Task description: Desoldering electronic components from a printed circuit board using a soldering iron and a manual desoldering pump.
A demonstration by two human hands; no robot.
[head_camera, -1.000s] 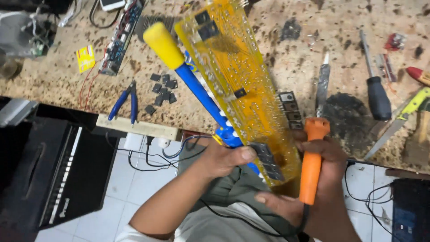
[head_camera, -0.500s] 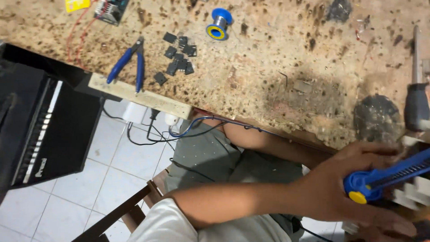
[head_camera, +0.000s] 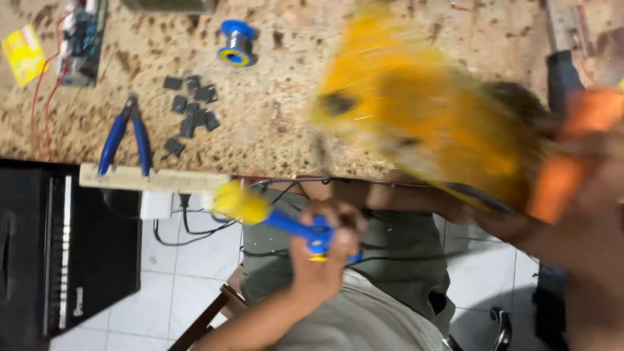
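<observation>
My left hand (head_camera: 318, 260) is shut on a blue suction pump with a yellow end (head_camera: 260, 211), held below the edge of the speckled worktable (head_camera: 273, 130). My right hand (head_camera: 585, 247) grips an orange tool handle (head_camera: 572, 149) at the right. A large yellow circuit board (head_camera: 422, 110), heavily blurred, is tilted over the table, and its lower end meets my right hand's fingers. Whether they hold the board I cannot tell for sure.
On the table lie blue-handled pliers (head_camera: 123, 136), several small black parts (head_camera: 192, 110), a blue solder spool (head_camera: 237, 42), a small wired circuit board (head_camera: 81, 39) and a dark-handled screwdriver (head_camera: 562, 78). A black device (head_camera: 65, 253) stands low at the left. Cables hang under the table edge.
The yellow board and orange handle have swung back into view at the right. My left hand with the pump has moved from the lower right to the centre.
</observation>
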